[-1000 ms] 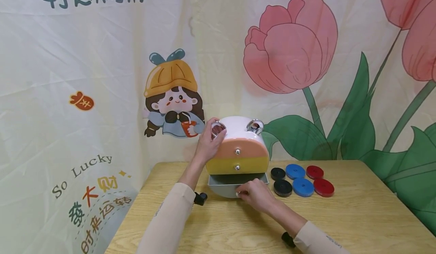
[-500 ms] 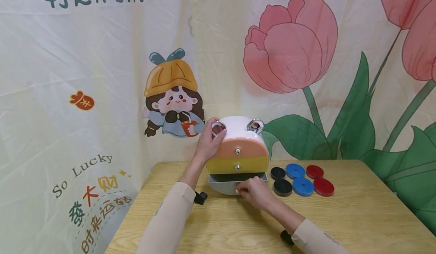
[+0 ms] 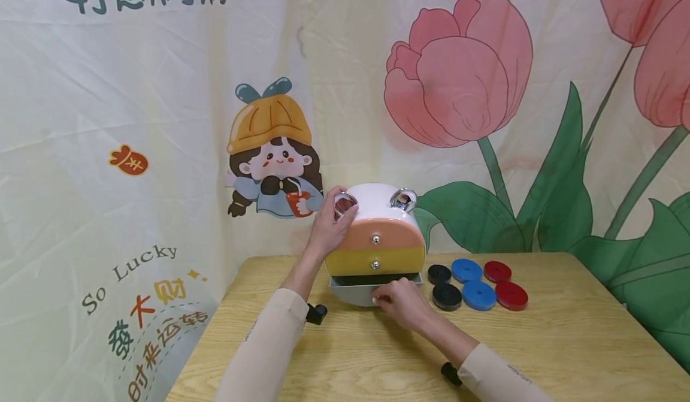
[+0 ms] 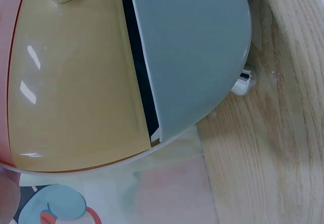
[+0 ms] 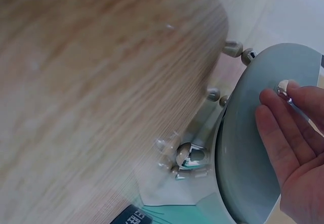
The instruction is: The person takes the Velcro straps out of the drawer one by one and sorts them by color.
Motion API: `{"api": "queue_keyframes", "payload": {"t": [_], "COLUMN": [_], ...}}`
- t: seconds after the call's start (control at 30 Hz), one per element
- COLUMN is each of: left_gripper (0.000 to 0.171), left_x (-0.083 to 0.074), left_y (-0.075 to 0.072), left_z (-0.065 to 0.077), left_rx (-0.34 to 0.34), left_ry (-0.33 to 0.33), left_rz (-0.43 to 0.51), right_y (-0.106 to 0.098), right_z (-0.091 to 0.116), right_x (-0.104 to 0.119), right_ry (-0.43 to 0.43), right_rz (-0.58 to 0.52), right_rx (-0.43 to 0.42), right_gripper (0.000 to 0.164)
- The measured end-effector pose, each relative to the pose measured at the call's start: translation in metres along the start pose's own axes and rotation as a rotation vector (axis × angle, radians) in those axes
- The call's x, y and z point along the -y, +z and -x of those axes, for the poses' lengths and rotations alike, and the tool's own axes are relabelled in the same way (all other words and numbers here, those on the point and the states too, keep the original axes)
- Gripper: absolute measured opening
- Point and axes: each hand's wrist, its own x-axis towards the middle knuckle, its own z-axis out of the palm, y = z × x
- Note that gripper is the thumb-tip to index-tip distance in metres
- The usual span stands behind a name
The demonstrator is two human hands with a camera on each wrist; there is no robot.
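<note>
A small rounded drawer chest (image 3: 377, 201) with a white shell stands on the wooden table. Its orange drawer (image 3: 396, 234) and yellow drawer (image 3: 345, 262) are closed. The lowest, grey drawer (image 3: 350, 294) sticks out a little, with a narrow dark gap above its front in the left wrist view. My left hand (image 3: 330, 225) holds the chrome ring (image 3: 345, 197) on the chest's upper left, thumb in front of it. My right hand (image 3: 404, 303) pinches the grey drawer's chrome knob (image 5: 283, 88) between thumb and fingers. A second chrome ring (image 3: 408, 200) is untouched on the right.
Right of the chest lie two black discs (image 3: 447, 297), two blue discs (image 3: 479, 295) and two red discs (image 3: 511, 295), each with a centre hole. Chrome ball feet (image 5: 192, 154) support the chest. A printed cloth (image 3: 345, 60) hangs behind the table.
The grey drawer has slid inward, away from me, by a small amount, and my right hand has moved forward with its knob. My left hand has stayed on the ring.
</note>
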Motion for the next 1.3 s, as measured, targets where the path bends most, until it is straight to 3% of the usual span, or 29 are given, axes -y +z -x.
{"api": "queue_keyframes", "payload": {"t": [0.5,1.3], "left_gripper": [0.045,0.048], "left_x": [-0.002,-0.001], "left_y": [-0.001,0.000], "left_z": [-0.001,-0.001], "left_rx": [-0.018,-0.008], "left_ry": [0.034,-0.013], "left_rz": [0.016,-0.007], "right_y": [0.003,0.009], "right_z": [-0.007,-0.014], "right_x": [-0.003,-0.009], "right_ry": [0.003,-0.005], "right_rz": [0.031,0.064], "right_rx": [-0.018,-0.067], "right_gripper": [0.006,0.010]}}
